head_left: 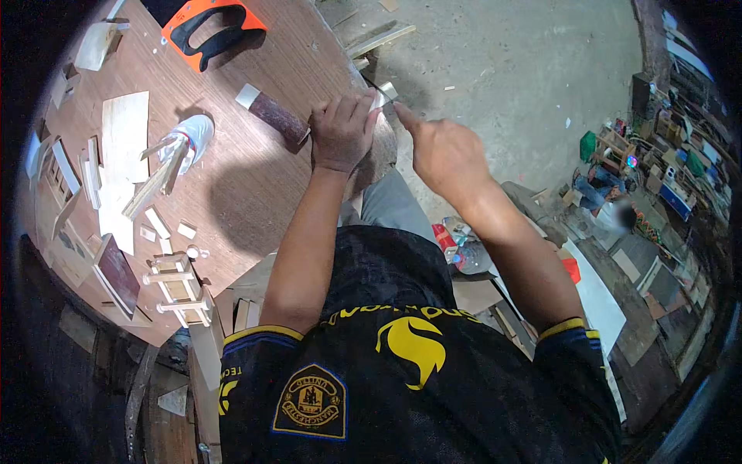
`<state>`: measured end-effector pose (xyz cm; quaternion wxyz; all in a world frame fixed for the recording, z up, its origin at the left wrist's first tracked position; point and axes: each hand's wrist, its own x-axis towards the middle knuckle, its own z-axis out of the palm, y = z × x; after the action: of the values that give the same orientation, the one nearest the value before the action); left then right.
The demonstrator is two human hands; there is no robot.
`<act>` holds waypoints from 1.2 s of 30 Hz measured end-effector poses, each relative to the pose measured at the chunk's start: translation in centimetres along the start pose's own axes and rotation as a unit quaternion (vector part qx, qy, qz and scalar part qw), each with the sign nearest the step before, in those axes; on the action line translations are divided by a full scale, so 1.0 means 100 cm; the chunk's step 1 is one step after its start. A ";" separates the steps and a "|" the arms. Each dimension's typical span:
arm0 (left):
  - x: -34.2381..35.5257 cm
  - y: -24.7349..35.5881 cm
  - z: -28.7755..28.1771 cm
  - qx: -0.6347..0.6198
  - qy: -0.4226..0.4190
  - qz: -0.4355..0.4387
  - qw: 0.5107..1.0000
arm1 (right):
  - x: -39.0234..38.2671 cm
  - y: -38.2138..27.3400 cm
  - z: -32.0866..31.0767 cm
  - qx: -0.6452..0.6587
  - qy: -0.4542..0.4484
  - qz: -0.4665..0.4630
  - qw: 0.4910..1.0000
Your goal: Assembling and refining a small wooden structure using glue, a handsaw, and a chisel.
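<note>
At the table's right edge, my left hand (342, 133) is closed on a small pale wood piece (382, 94), pressing it down by the edge. My right hand (448, 158), just to the right, is closed on a thin dark blade (374, 84) that crosses the wood piece; its index finger points along the blade and the grip is hidden. Beside my left hand lies a dark red sanding block (277, 117) with a pale end. An orange and black saw handle (241, 22) lies farther back on the brown table (255, 182).
A white cup (199, 135) of wood sticks, pale boards (124, 127) and small wooden frames (176, 288) occupy the table's left. Concrete floor lies to the right, with wood offcuts (382, 40). A seated person (607, 205) is among clutter at far right; a white board (595, 301) is beside my right arm.
</note>
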<state>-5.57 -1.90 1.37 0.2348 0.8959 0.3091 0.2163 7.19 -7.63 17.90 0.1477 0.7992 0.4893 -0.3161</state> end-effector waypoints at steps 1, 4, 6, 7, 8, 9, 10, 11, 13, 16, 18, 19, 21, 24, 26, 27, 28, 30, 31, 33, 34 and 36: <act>-0.001 -0.002 0.001 0.005 0.004 0.000 1.000 | -0.002 0.003 0.010 -0.001 0.000 -0.002 1.000; -0.002 -0.002 0.002 0.011 0.002 -0.002 1.000 | -0.011 0.016 0.049 0.045 0.042 -0.002 0.998; -0.002 -0.001 0.003 0.016 -0.006 -0.004 1.000 | -0.018 0.020 0.075 0.075 0.077 0.000 0.994; -0.002 -0.001 0.002 0.017 -0.007 -0.003 1.000 | -0.017 0.015 0.079 0.106 0.101 -0.005 0.989; -0.003 -0.001 0.003 0.018 -0.008 -0.001 1.000 | -0.016 0.012 0.081 0.106 0.101 -0.006 0.989; -0.003 0.000 0.003 0.018 -0.008 -0.001 1.000 | -0.016 0.008 0.083 0.129 0.088 0.024 0.987; -0.003 0.000 0.003 0.016 -0.006 0.000 1.000 | -0.016 0.004 0.080 0.152 0.076 0.052 0.984; -0.002 -0.001 0.003 0.015 -0.004 0.002 1.000 | -0.013 0.002 0.068 0.155 0.076 0.052 0.984; -0.001 -0.003 0.001 0.015 -0.005 0.007 1.000 | -0.007 0.001 0.039 0.095 0.015 0.040 0.995; -0.004 -0.004 0.002 0.016 -0.014 0.011 1.000 | 0.008 -0.006 0.017 0.077 0.011 0.043 0.996; -0.003 -0.001 0.003 0.020 -0.019 0.012 1.000 | 0.017 -0.008 0.021 0.075 0.006 0.054 0.996; -0.002 -0.002 0.002 0.034 -0.020 0.015 0.999 | 0.020 -0.010 0.023 0.073 0.000 0.057 0.996; -0.002 -0.001 0.002 0.047 -0.021 0.019 0.998 | 0.011 -0.007 0.021 0.070 0.004 0.051 0.996; -0.005 -0.004 0.004 0.040 -0.007 0.012 0.999 | -0.019 -0.002 0.005 0.055 -0.009 0.039 0.998; -0.004 -0.003 0.003 0.034 0.001 0.013 0.999 | -0.024 -0.001 0.003 0.044 -0.024 0.041 0.998; -0.004 -0.003 0.003 0.035 0.001 0.011 0.999 | -0.020 -0.001 0.007 0.043 -0.019 0.044 0.998; -0.002 -0.002 0.003 0.035 -0.006 0.013 0.999 | -0.015 -0.001 0.012 0.042 -0.014 0.049 0.998; 0.000 0.002 0.003 0.029 -0.014 0.018 0.999 | 0.006 -0.005 0.021 0.042 -0.007 0.055 0.998; 0.000 0.001 0.002 0.029 -0.009 0.019 0.999 | 0.015 -0.008 0.025 0.045 0.002 0.052 0.998; -0.003 -0.003 0.001 0.031 -0.004 0.017 0.999 | -0.003 -0.009 0.003 0.035 -0.024 0.043 0.998; -0.004 -0.001 0.002 0.031 -0.001 0.015 0.999 | -0.011 -0.007 -0.005 0.023 -0.049 0.039 0.998; -0.004 -0.003 0.003 0.031 0.001 0.011 0.999 | -0.007 -0.006 0.003 0.021 -0.023 0.030 0.999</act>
<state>-5.79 -2.06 0.85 0.2047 0.9057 0.3060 0.2100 6.35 -8.00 18.22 0.1509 0.8090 0.4551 -0.3400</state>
